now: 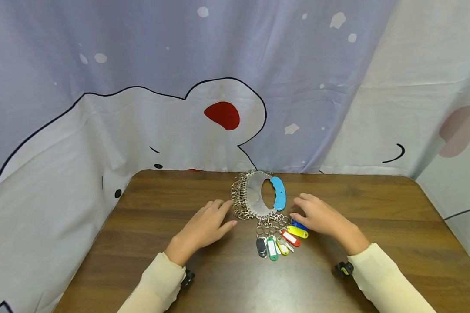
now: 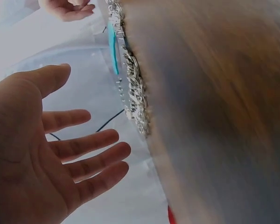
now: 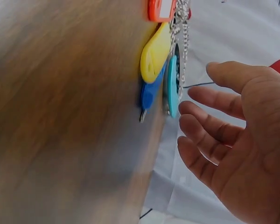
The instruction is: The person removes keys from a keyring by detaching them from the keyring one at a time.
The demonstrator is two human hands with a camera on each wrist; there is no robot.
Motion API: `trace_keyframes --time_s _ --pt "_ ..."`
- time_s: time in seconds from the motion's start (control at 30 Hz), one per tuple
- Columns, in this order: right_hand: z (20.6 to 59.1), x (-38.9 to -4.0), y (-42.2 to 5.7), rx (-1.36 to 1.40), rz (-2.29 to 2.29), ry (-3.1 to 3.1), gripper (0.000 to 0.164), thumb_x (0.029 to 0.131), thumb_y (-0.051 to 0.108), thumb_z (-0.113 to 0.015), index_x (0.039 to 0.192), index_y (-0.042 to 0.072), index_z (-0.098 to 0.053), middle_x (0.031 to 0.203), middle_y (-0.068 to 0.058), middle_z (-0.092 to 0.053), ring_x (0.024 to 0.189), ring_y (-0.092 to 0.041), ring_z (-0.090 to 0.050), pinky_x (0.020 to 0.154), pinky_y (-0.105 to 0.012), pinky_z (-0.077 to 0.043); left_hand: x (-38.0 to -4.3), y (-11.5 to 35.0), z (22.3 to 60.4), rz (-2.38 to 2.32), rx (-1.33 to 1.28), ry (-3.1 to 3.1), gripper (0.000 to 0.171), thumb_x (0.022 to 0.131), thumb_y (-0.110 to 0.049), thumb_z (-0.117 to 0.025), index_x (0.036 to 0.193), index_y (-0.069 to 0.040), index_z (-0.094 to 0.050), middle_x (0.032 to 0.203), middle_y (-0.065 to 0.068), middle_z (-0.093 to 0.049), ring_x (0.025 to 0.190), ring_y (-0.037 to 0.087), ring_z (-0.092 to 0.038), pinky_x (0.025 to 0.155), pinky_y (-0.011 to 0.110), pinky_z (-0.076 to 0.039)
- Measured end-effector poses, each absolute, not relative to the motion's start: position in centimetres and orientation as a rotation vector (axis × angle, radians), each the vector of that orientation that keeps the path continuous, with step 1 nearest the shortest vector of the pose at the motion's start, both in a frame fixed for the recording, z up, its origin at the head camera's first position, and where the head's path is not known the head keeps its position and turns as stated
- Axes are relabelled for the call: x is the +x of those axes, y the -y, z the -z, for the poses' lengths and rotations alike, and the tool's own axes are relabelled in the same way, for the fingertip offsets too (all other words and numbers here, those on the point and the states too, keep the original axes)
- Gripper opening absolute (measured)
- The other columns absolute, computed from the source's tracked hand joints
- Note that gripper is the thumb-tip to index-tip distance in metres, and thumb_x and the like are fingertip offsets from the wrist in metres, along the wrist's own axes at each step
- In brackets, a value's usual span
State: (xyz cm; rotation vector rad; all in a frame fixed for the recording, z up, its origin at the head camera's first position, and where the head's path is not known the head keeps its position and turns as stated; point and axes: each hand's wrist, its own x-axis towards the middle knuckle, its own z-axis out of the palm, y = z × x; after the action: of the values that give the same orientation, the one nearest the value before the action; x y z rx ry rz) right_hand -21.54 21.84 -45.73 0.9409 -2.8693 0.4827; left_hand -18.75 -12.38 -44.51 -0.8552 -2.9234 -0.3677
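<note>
A flat metal key holder (image 1: pixel 254 194) lies near the back of the table, its blue handle (image 1: pixel 280 193) on the right side. Small snap hooks (image 1: pixel 239 195) line its rim. Colored key tags fan out at its front: black (image 1: pixel 261 247), green (image 1: pixel 272 248), red (image 1: pixel 290 238), yellow (image 1: pixel 297 231) and blue tags (image 1: pixel 299 225). My left hand (image 1: pixel 204 227) is beside the hooks on the left, fingers spread and palm bare in the left wrist view. On the other side my right hand (image 1: pixel 317 214) hovers close by the blue tag, fingers loosely bent and holding nothing.
The brown wooden table (image 1: pixel 235 282) ends at a back edge just behind the key holder. Behind it hangs a printed curtain (image 1: pixel 172 130). A loose key (image 1: pixel 288 247) shows among the tags. Dark wrist straps (image 1: pixel 344 269) sit below both sleeves.
</note>
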Motion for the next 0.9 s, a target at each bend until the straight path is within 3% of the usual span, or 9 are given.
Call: trace_keyframes --time_s 0.43,0.63,0.9 --pt "46.7 -23.1 -19.9 1.048 -0.616 2.936 0.011 0.090 0.019 -0.067 0.098 0.011 -0.069 0.089 0.001 -0.061 0.077 -0.011 -0.057 0.069 -0.032 -0.054 -19.6 10.3 44.5 0.514 -0.883 2.928 0.054 0.097 -0.039 -0.054 0.138 -0.005 -0.049 0.126 0.016 -0.060 0.115 0.029 -0.056 0.098 0.046 -0.048" --pt "47.0 -23.6 -19.3 1.071 -0.620 2.922 0.005 0.088 0.015 -0.069 0.092 0.012 -0.069 0.086 0.001 -0.060 0.072 -0.009 -0.054 0.064 -0.030 -0.052 -20.0 9.3 44.6 0.573 -0.888 2.943 0.050 0.097 -0.034 -0.054 0.135 -0.002 -0.052 0.128 0.016 -0.059 0.118 0.029 -0.055 0.100 0.045 -0.048" --pt "47.2 -23.5 -18.9 1.043 -0.625 2.938 0.007 0.086 0.011 -0.070 0.086 0.012 -0.062 0.082 0.002 -0.057 0.069 -0.009 -0.052 0.062 -0.029 -0.050 -20.4 7.3 45.0 0.627 -0.886 2.934 0.037 0.096 -0.030 -0.057 0.121 -0.004 -0.060 0.115 0.011 -0.064 0.105 0.023 -0.060 0.091 0.042 -0.052"
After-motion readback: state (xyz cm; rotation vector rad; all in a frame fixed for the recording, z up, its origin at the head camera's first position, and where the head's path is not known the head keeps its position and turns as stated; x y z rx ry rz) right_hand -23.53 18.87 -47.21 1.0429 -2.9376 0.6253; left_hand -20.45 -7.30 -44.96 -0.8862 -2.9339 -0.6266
